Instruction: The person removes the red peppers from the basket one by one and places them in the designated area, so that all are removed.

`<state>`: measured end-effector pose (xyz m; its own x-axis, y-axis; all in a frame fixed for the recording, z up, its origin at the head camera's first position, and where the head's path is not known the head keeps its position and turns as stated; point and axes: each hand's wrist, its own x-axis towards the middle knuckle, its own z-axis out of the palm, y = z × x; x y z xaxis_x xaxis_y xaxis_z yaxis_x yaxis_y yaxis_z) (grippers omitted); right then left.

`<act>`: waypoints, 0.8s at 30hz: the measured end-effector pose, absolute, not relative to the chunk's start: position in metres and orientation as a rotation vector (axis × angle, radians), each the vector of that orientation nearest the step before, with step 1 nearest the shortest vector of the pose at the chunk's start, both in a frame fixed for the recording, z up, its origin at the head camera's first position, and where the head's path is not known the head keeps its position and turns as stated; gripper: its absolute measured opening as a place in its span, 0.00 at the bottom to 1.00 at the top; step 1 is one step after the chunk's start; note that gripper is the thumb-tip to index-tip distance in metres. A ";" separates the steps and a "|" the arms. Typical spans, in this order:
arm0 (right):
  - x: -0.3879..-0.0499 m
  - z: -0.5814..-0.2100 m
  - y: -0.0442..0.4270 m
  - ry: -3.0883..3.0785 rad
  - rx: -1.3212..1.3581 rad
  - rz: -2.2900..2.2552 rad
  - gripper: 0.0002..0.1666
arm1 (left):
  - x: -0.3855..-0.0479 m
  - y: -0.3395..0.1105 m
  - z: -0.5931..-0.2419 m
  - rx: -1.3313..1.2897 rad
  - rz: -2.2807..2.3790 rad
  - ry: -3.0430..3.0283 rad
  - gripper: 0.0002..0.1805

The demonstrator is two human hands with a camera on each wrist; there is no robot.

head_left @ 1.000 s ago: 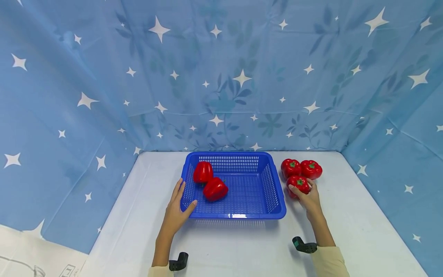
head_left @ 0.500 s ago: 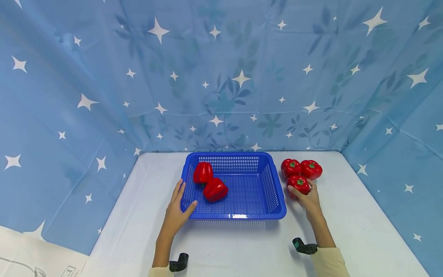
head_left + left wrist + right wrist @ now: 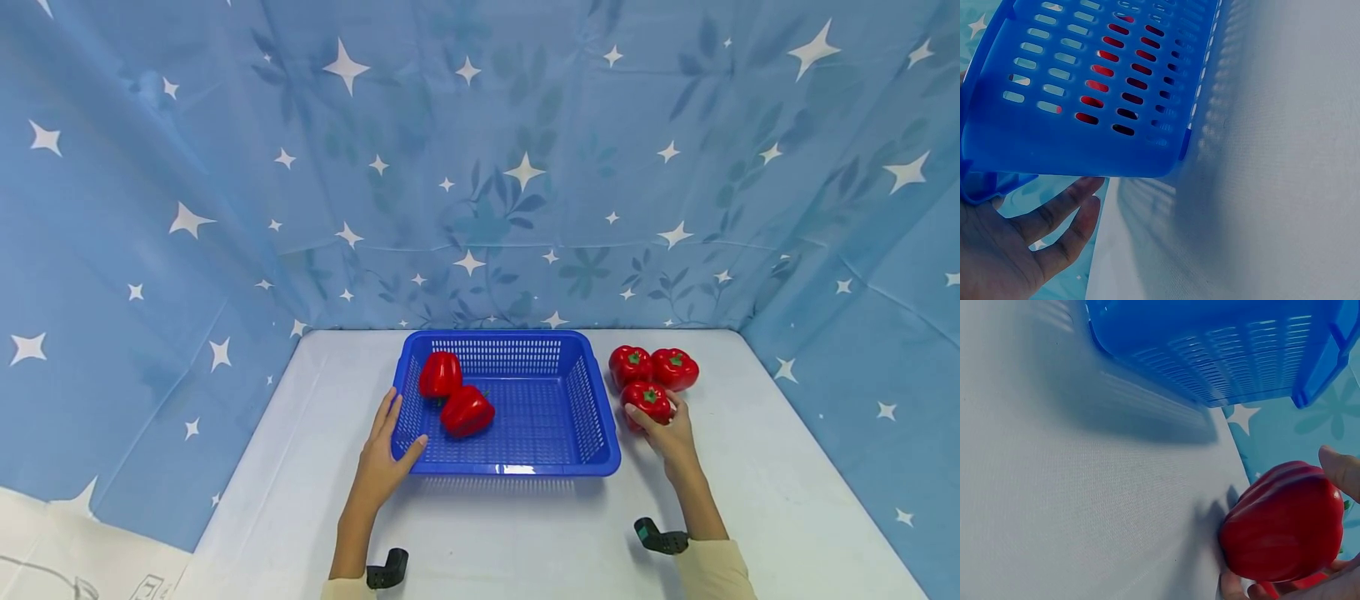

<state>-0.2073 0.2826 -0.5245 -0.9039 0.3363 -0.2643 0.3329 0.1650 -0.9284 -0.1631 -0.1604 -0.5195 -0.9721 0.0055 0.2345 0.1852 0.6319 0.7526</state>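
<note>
A blue plastic basket (image 3: 525,467) with slotted walls stands on the white table, two red bell peppers (image 3: 440,374) lying in its left part. My left hand (image 3: 378,471) rests at the basket's front left corner, thumb at the front rim and fairly straight fingers along the left side. Right of the basket, my right hand (image 3: 672,433) holds a red bell pepper (image 3: 1285,525) between thumb and fingers; in the right wrist view it seems to sit on the table. Just behind it are two more red bell peppers (image 3: 631,367), green stems up.
The white table (image 3: 510,533) ends at a blue star-patterned curtain (image 3: 480,167) behind and at both sides. Black wrist cameras (image 3: 387,568) are worn on both wrists. A pale printed surface (image 3: 82,550) shows at the lower left.
</note>
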 end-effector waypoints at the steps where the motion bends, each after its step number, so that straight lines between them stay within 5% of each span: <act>1: -0.207 -0.525 0.283 -2.393 -0.694 1.906 0.65 | -0.163 -0.160 -0.519 -0.156 -1.256 -2.644 0.46; 24: -0.194 -0.496 0.290 -2.449 -0.749 1.718 0.62 | -0.162 -0.161 -0.520 -0.135 -1.265 -2.647 0.46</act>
